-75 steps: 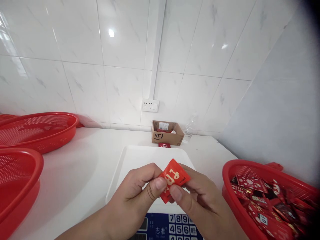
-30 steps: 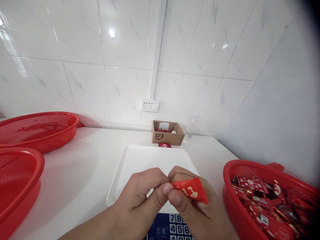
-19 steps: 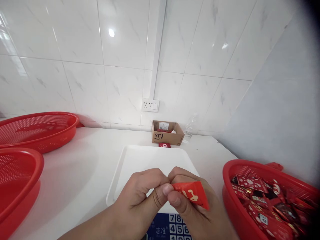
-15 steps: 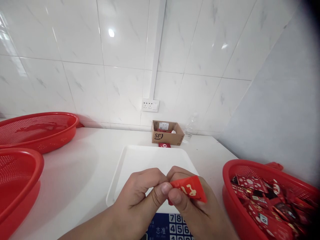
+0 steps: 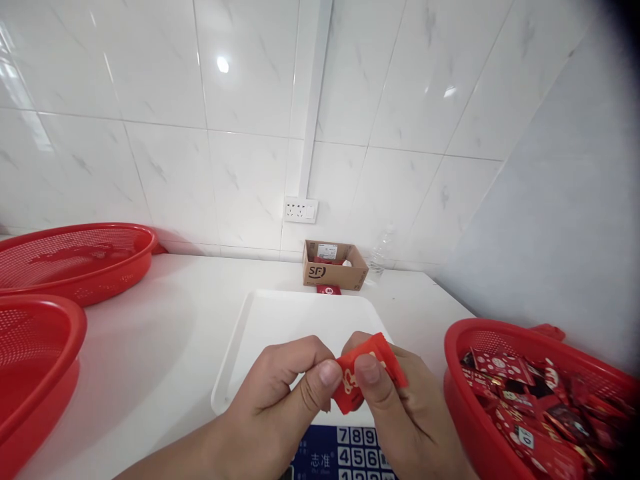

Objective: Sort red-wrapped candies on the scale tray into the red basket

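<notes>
Between my two hands is a small red packet (image 5: 384,353) with cream-coloured characters on it. My left hand (image 5: 280,387) pinches its left edge between thumb and forefinger. My right hand (image 5: 400,393) holds its other side, the thumb lying across the front and the fingers behind. Both hands are above the white tray (image 5: 260,313) of a scale. Below them shows the scale's blue keypad (image 5: 320,453), partly covered by my right hand.
On the right, a red basket (image 5: 463,333) holds many red packets. Two more red baskets, one near (image 5: 65,320) and one farther back (image 5: 120,283), stand at left. Behind the tray are a cardboard box (image 5: 333,275), a red packet (image 5: 329,290) and a clear bottle (image 5: 383,250).
The packet has turned in my fingers, and its right end now points higher. My right thumb has moved up and right onto the packet's front. My left hand stays about where it was.
</notes>
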Tool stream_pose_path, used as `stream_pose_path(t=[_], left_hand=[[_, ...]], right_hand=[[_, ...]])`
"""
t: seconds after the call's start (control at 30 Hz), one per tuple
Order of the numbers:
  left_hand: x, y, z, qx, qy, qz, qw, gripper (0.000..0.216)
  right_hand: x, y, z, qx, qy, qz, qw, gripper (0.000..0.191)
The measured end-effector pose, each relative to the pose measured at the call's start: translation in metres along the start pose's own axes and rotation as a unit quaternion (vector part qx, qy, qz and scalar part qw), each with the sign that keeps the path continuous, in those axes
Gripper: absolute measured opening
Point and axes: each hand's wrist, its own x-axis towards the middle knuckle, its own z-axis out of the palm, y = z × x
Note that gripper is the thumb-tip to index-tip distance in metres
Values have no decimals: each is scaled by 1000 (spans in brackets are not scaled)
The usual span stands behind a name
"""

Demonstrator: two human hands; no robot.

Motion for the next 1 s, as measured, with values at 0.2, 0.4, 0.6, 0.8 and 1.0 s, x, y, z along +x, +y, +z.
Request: stream_pose_path(t=[0.2, 0.4, 0.6, 0.8, 1.0], left_hand=[[1, 0, 1, 10, 14, 9, 1000, 36], [3, 2, 2, 2, 17, -1, 1000, 39], [3, 2, 2, 1, 2, 6, 1000, 38], [3, 3, 1, 7, -3, 1, 1000, 36], [4, 3, 2, 1, 3, -1, 1000, 38]], right_hand=[[2, 5, -2, 41, -17, 20, 999, 41], [2, 16, -3, 33, -82, 28, 996, 39], [-2, 10, 0, 54, -69, 45, 995, 41], [-1, 11, -2, 56, -86, 20, 995, 37], [1, 12, 0, 86, -76, 50, 992, 36]])
